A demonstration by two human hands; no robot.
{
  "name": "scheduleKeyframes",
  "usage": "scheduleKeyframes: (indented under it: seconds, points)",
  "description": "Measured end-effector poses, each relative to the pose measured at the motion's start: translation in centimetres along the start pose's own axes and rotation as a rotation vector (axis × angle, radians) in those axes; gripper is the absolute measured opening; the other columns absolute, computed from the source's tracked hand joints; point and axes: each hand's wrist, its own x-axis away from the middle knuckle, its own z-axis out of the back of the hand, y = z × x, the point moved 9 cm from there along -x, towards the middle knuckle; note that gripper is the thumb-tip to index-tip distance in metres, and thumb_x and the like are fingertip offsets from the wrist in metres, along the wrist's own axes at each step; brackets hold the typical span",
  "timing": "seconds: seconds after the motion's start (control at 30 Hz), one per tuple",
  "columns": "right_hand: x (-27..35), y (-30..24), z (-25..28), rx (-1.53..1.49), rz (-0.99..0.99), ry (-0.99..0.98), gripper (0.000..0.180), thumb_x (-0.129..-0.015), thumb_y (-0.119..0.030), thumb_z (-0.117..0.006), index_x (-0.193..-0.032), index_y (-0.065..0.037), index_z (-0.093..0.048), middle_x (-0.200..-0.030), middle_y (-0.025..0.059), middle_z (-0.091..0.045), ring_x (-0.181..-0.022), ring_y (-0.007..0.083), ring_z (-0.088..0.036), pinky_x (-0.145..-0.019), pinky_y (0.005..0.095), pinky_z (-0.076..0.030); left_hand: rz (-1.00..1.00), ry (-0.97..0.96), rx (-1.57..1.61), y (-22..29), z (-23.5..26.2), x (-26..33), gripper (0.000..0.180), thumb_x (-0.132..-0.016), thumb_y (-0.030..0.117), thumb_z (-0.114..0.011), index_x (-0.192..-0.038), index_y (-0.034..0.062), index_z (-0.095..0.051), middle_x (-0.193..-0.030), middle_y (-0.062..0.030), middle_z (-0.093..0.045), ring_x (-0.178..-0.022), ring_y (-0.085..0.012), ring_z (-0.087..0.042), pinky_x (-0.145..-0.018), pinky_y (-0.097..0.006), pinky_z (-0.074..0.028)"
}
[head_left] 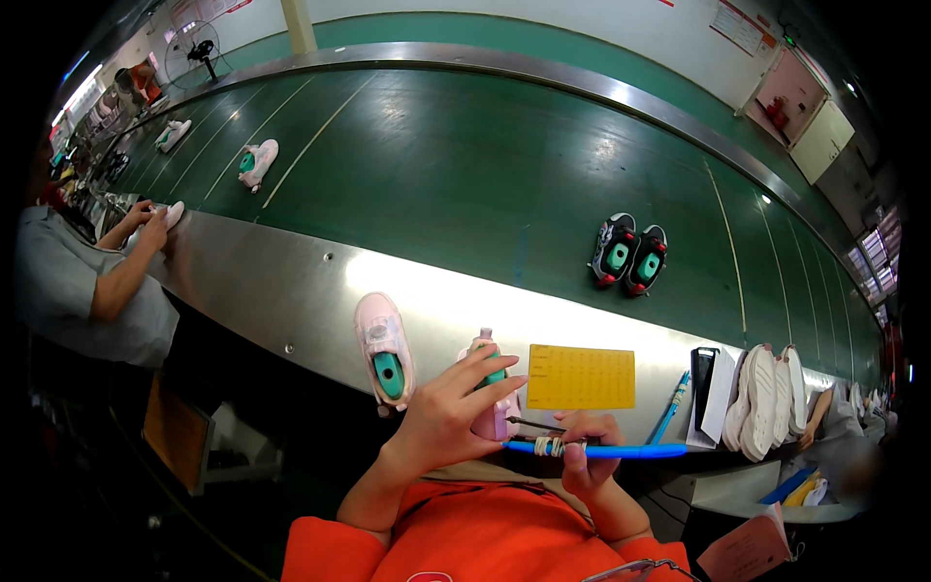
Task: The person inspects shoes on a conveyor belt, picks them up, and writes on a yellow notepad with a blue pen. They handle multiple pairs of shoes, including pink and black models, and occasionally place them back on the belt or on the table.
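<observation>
My left hand [436, 417] grips a pink shoe [492, 427] at the bench's near edge, its fingers lying across the opening. A green insert shows between those fingers. My right hand [592, 444] is closed around a slim blue pen-like tool [635, 452] with pale bands wound on it. A thin dark rod [531, 424] also runs from this hand to the shoe's heel; its far end is at or very near the heel. The matching pink shoe [380, 330], with a green insert, lies to the left on the metal ledge.
A yellow printed card [582, 376], another blue pen-like tool [671, 407] and white soles [761, 403] lie right on the metal ledge [291, 281]. Black shoes [630, 256] and pale shoes [259, 163] rest on the green belt [427, 145]. A co-worker [97, 281] holds a shoe at left.
</observation>
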Motion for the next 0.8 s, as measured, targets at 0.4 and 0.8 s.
scheduleKeyframes:
  seconds: [0.4, 0.8]
  points:
    - [-0.1, 0.1, -1.1, -0.006, 0.043, -0.051, 0.012, -0.079, -0.014, -0.056, -0.082, -0.004, -0.049, -0.064, 0.0073, -0.056, -0.056, 0.02, -0.056, -0.07, 0.0401, -0.051, 0.015, -0.03, 0.032, -0.4, 0.3, 0.4, 0.058, -0.047, 0.01, -0.08, -0.103, 0.0082, -0.062, -0.112, -0.0112, -0.056, -0.11, -0.0308, -0.052, -0.095, -0.038, -0.042]
    - [-1.9, -3.7, -3.9, 0.339, 0.348, -0.294, 0.014, -0.072, -0.017, -0.064, -0.077, -0.01, -0.053, -0.065, 0.0031, -0.059, -0.055, 0.0178, -0.059, -0.064, 0.0337, -0.054, -0.03, -0.071, -0.015, -0.9, 0.6, 0.7, 0.057, -0.053, 0.014, -0.077, -0.107, 0.0118, -0.058, -0.118, -0.0061, -0.053, -0.113, -0.0285, -0.049, -0.089, -0.037, -0.046]
